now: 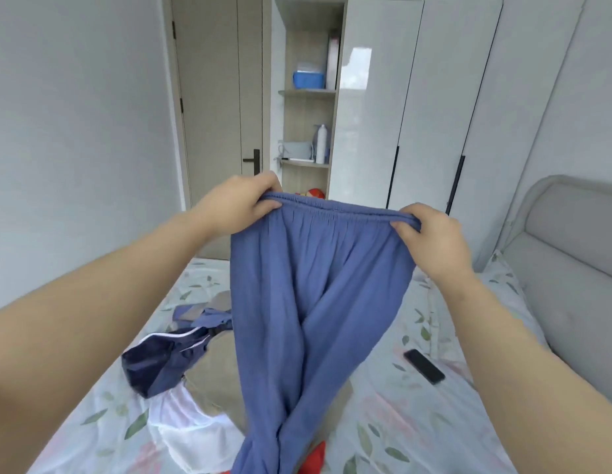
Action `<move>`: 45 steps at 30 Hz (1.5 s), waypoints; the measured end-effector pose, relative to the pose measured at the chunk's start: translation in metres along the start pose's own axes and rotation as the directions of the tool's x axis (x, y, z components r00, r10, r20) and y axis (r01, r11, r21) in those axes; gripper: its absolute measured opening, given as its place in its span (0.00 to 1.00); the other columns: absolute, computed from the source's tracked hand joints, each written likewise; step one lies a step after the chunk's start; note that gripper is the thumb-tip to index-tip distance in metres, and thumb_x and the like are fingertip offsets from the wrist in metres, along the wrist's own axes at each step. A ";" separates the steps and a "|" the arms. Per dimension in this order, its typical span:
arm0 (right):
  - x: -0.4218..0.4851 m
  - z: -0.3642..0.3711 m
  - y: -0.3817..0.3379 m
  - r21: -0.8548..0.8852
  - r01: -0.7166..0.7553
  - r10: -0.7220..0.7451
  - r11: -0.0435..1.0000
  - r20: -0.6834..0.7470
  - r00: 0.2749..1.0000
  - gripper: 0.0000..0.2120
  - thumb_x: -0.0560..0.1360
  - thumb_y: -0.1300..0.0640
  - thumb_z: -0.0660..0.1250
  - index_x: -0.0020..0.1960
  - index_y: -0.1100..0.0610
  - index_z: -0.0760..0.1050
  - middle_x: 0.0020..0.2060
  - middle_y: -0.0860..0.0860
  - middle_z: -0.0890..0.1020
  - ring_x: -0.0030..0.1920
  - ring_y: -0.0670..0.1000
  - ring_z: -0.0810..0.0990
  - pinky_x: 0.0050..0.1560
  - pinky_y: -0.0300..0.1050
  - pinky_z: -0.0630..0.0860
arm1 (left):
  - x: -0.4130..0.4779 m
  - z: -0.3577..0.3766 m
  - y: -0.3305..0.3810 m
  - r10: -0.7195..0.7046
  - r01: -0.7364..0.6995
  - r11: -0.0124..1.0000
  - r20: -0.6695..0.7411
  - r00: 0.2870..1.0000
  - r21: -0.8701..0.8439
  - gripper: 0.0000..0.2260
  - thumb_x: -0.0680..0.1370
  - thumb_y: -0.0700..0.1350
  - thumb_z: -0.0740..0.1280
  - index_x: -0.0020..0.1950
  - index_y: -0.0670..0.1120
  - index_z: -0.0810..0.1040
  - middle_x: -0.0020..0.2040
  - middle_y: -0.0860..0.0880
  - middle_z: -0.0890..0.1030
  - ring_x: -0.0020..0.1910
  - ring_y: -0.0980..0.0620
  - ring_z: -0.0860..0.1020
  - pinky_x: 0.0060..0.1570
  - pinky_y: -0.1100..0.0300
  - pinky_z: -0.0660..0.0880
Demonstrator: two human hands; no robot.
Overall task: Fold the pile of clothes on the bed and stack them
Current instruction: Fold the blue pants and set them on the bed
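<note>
The head-worn camera looks forward and slightly down across the bed [417,422] toward the wardrobe [434,97].

Your leaf-print bed [400,429] carries a heap left of centre: a navy garment [161,364], a white cloth [188,425] and a beige cloth [212,374], all touching. A black phone [424,366] lies apart, to your right.
</note>
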State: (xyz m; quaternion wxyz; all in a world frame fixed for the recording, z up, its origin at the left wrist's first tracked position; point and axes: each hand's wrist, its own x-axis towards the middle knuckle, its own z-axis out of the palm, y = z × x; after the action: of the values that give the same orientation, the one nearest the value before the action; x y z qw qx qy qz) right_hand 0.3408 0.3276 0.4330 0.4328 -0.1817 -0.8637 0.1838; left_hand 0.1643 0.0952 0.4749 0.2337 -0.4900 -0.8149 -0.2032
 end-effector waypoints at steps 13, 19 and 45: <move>0.041 -0.054 -0.040 0.800 -0.212 0.096 0.562 0.192 0.977 0.07 0.73 0.63 0.70 0.39 0.56 0.74 0.31 0.46 0.82 0.32 0.44 0.81 0.32 0.35 0.76 | 0.008 -0.048 -0.013 -0.365 0.294 0.351 0.159 0.917 -0.889 0.04 0.75 0.39 0.68 0.45 0.44 0.83 0.42 0.48 0.85 0.41 0.54 0.83 0.39 0.64 0.79; 0.041 -0.066 -0.023 0.844 -0.386 0.039 0.371 0.402 0.915 0.07 0.70 0.56 0.68 0.45 0.58 0.78 0.35 0.51 0.85 0.35 0.47 0.83 0.33 0.39 0.79 | -0.001 -0.053 -0.021 -0.264 0.303 0.228 0.241 0.934 -0.925 0.11 0.76 0.45 0.64 0.39 0.47 0.86 0.42 0.47 0.85 0.40 0.54 0.83 0.37 0.63 0.79; 0.014 0.006 -0.024 0.733 -0.512 0.343 0.449 0.388 0.856 0.08 0.77 0.58 0.65 0.40 0.55 0.70 0.37 0.49 0.78 0.36 0.46 0.77 0.38 0.40 0.73 | 0.009 0.028 0.036 -0.581 0.447 0.135 0.295 0.758 -0.884 0.10 0.80 0.48 0.63 0.41 0.45 0.76 0.36 0.50 0.80 0.31 0.57 0.79 0.26 0.68 0.74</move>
State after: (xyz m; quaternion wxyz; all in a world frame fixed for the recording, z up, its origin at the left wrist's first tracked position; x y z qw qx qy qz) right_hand 0.3244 0.3126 0.4510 0.3241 -0.1557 -0.6400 0.6791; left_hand 0.1880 0.1331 0.4618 -0.1207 -0.2078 -0.6517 -0.7194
